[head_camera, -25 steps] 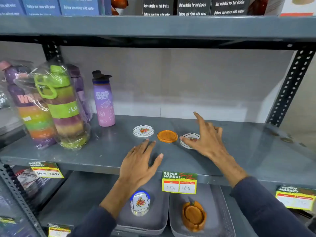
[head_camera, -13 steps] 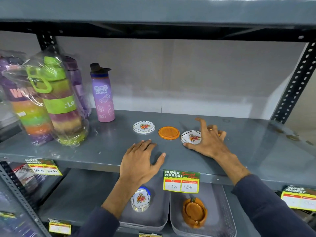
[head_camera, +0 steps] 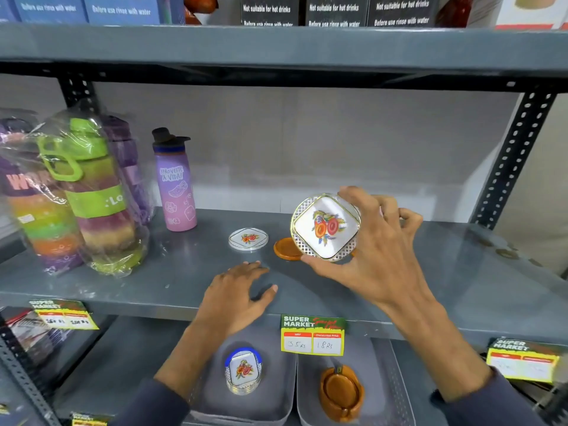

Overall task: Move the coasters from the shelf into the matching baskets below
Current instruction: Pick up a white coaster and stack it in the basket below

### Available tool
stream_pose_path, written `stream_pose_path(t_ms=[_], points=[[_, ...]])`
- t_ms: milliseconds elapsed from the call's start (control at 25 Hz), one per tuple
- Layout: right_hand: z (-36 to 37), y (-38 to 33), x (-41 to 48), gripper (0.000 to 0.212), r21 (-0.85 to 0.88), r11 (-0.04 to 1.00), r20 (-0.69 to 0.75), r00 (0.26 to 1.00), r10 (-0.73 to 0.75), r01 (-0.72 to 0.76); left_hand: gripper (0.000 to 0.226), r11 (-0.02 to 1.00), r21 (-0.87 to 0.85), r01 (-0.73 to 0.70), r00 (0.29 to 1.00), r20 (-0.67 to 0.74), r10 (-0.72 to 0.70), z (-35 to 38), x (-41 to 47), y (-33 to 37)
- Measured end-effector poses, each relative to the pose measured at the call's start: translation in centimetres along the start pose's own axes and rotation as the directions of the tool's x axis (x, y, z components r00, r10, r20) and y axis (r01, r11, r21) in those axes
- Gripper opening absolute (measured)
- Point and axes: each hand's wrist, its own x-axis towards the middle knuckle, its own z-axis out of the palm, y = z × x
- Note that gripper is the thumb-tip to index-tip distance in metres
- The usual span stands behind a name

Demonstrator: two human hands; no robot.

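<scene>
My right hand point(head_camera: 378, 256) grips a white floral coaster point(head_camera: 325, 226) with a gold rim, lifted off the grey shelf point(head_camera: 430, 290) and tilted toward me. Another white floral coaster point(head_camera: 248, 238) lies flat on the shelf, and an orange coaster point(head_camera: 285, 249) lies beside it, partly hidden behind the held one. My left hand point(head_camera: 236, 298) rests flat on the shelf's front part, fingers spread, holding nothing. Below, the left grey basket point(head_camera: 276, 404) holds a stack of white floral coasters point(head_camera: 243, 372), and the right grey basket point(head_camera: 396, 395) holds an orange coaster set point(head_camera: 340, 392).
Plastic-wrapped colourful bottles point(head_camera: 76, 204) and a purple bottle point(head_camera: 175, 182) stand at the shelf's left. A price tag point(head_camera: 313, 335) hangs on the shelf edge over the baskets. A perforated upright point(head_camera: 513, 158) bounds the right side. Boxes line the upper shelf point(head_camera: 276, 47).
My right hand has closed on the right-hand white floral coaster and lifted it off the shelf, tilting it toward me. My left hand has stayed on the shelf.
</scene>
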Motion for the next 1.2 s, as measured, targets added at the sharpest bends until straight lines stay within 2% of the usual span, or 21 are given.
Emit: stream_pose_path(t_ms=[80,160,320,440,560,640,720,840,1000,1120,1200], points=[[-2.5,-1.8,-0.1,0.099,0.007,0.994,-0.089,0.99,-0.11,0.111,0.052,0.999,0.025,-0.029,0.999,0.02,0.028,-0.3,0.1,-0.5],[-4.1,-3.1,-0.7,0.097,0.039,0.989,-0.12,0.984,-0.135,0.14,0.051,0.995,0.077,-0.056,0.998,0.004,0.056,-0.2,-0.4,-0.5],[-4.9,-4.6,-1.4,0.095,0.116,0.988,-0.048,0.994,-0.098,0.103,0.047,0.994,0.083,-0.071,0.997,0.008,0.071,-0.5,-0.4,0.0],[-4.3,-5.1,-2.6,0.095,0.252,0.968,0.076,0.997,-0.019,-0.001,0.042,0.995,0.054,-0.084,0.996,0.015,0.084,-1.4,-0.9,0.5],[-3.3,-5.8,-5.9,0.089,0.435,0.888,0.256,0.966,0.034,-0.147,0.05,0.996,-0.017,-0.083,0.996,0.015,0.084,-2.1,-1.3,0.5],[-2.5,-6.5,-9.0,0.086,0.478,0.856,0.354,0.935,0.02,-0.2,0.057,0.995,0.03,-0.099,0.991,0.091,0.096,-1.6,-0.8,0.1],[-1.1,-7.2,-12.7,0.088,0.472,0.853,0.441,0.897,-0.008,-0.225,0.052,0.995,0.047,-0.084,0.993,0.091,0.08,-0.8,-0.4,-0.4],[3.2,-7.6,-17.9,0.085,0.433,0.859,0.598,0.8,-0.047,-0.274,0.049,0.996,0.054,-0.067,0.997,0.042,0.065,-0.2,-0.3,-0.7],[12.0,-5.9,-22.5,0.078,0.22,0.865,0.835,0.545,0.071,-0.451,0.048,0.997,0.06,-0.052,0.999,-0.002,0.052,-0.2,-0.5,-0.5],[18.9,-5.0,-24.1,0.073,0.069,0.847,0.903,0.395,0.172,-0.528,0.048,0.997,0.058,-0.042,0.999,-0.026,0.044,-0.1,-0.6,-0.4],[22.7,-5.1,-24.9,0.076,0.018,0.877,0.923,0.346,0.171,-0.48,0.049,0.999,0.043,-0.031,0.998,-0.051,0.033,0.0,-0.6,-0.5]])
